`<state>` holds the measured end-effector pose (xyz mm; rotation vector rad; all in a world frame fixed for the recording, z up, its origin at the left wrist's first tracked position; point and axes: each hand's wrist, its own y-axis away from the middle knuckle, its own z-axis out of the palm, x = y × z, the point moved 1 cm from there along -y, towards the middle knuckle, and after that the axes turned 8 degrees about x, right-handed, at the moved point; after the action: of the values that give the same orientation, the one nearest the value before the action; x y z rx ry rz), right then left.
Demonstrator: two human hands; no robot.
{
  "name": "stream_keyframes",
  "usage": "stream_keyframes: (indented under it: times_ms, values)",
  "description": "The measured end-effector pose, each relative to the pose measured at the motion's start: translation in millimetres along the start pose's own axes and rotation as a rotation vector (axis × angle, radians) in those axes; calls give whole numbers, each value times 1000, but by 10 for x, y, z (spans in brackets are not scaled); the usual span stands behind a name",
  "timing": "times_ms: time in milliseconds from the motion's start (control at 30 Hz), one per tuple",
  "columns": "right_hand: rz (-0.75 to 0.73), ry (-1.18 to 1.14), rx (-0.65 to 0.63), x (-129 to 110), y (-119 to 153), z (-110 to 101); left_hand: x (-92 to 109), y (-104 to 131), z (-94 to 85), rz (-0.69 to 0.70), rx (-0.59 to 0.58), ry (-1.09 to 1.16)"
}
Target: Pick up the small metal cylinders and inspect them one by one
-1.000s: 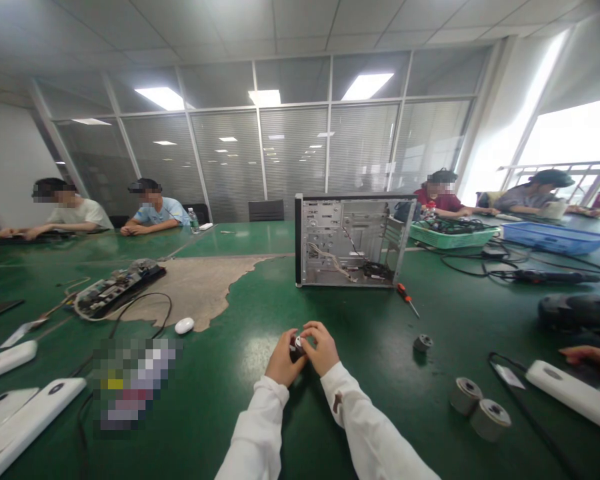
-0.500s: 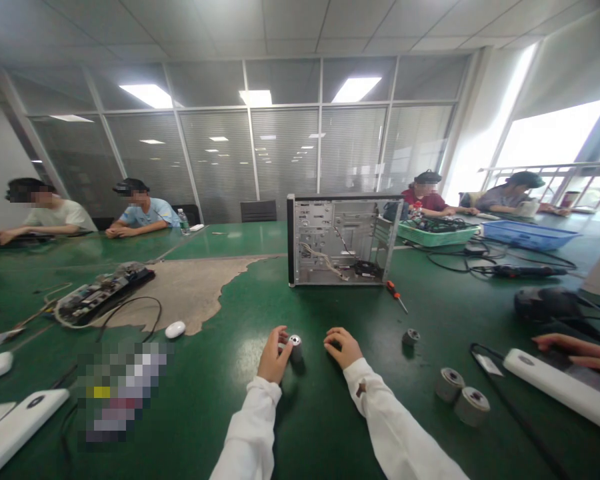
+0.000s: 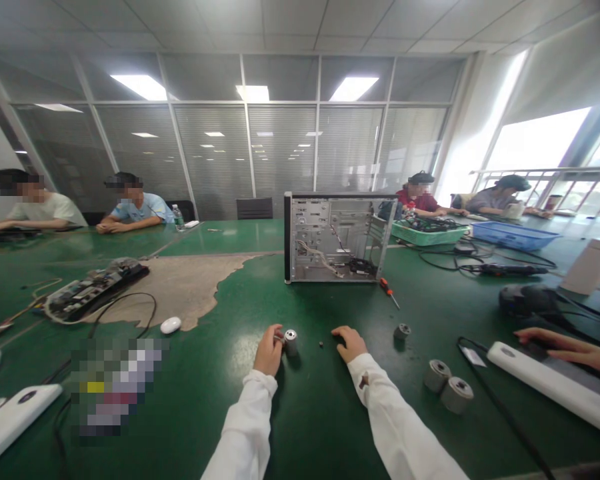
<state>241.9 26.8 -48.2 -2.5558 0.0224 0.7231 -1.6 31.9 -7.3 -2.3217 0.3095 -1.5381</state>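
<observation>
A small grey metal cylinder with a hole in its top stands upright on the green table. My left hand is at its left side, fingers curled with their tips against it; part of the grip is hidden. To the right, my right hand hovers low or rests on the table, its fingers loosely bent and apart, with nothing visible in them. A tiny dark piece, too small to name, lies between the cylinder and my right hand. Further right are a similar cylinder and two larger ones.
An opened computer case stands ahead, with an orange-handled screwdriver beside it. Green and blue baskets, cables and a white power strip lie right, near another person's hand. A circuit assembly and white mouse are left.
My right hand has drawn slightly right, and the tiny dark piece now shows on the table. My left thumb has shifted back from the cylinder's front. The whole view has shifted slightly.
</observation>
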Motion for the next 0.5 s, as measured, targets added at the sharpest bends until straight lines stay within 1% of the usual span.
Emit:
stream_keyframes:
  times_ms: [67,333,500]
  values:
    - [-9,15,7,-8,-4,2,-11,0,-1,7,-2,-29]
    - [-26,10,-31,-2,-15,-9,-23,9,-3,13,-13,-67]
    - [-20,18,7,-9,-5,8,-38,9,4,4,-44,-88]
